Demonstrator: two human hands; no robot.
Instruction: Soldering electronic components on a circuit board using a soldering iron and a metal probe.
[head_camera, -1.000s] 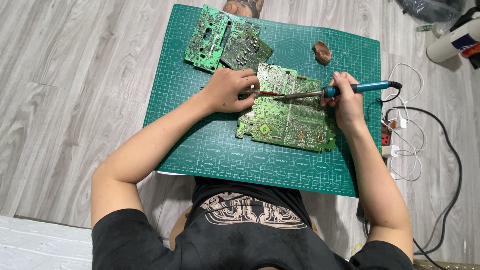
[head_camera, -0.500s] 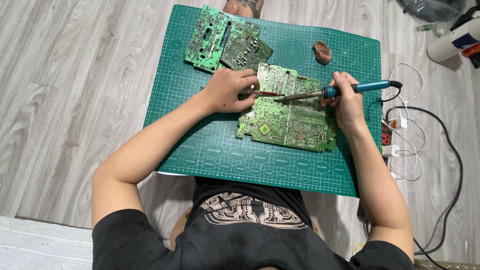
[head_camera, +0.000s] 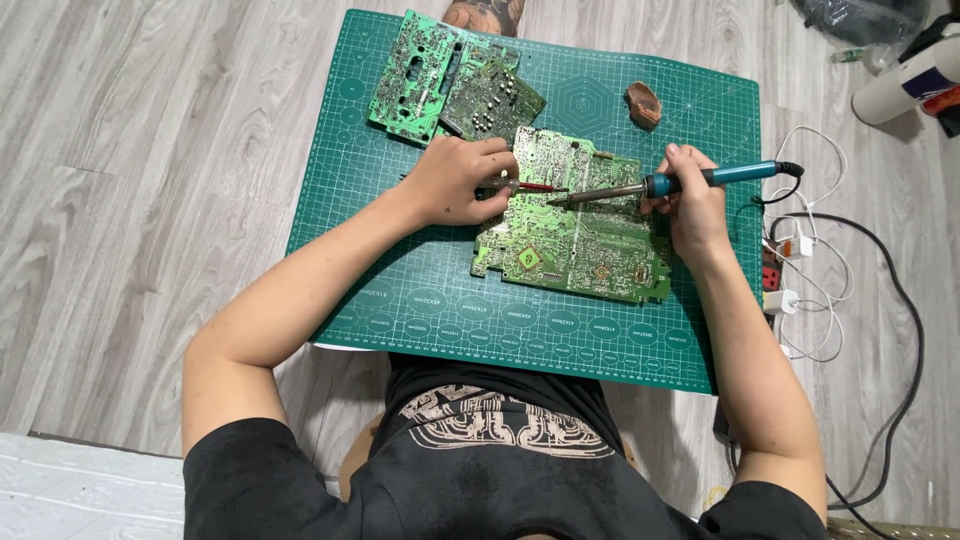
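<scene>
A large green circuit board (head_camera: 585, 240) lies on a green cutting mat (head_camera: 430, 290). My right hand (head_camera: 692, 205) grips a blue-handled soldering iron (head_camera: 700, 180), its metal tip pointing left onto the board's upper middle. My left hand (head_camera: 458, 180) rests at the board's left edge and holds a thin red-tipped tool (head_camera: 530, 186) whose point meets the iron's tip.
Two smaller green circuit boards (head_camera: 445, 85) lie at the mat's far left corner. A brown lump (head_camera: 643, 104) sits on the mat's far side. White and black cables with a power strip (head_camera: 790, 275) lie right of the mat. A white cylinder (head_camera: 905, 80) is at the far right.
</scene>
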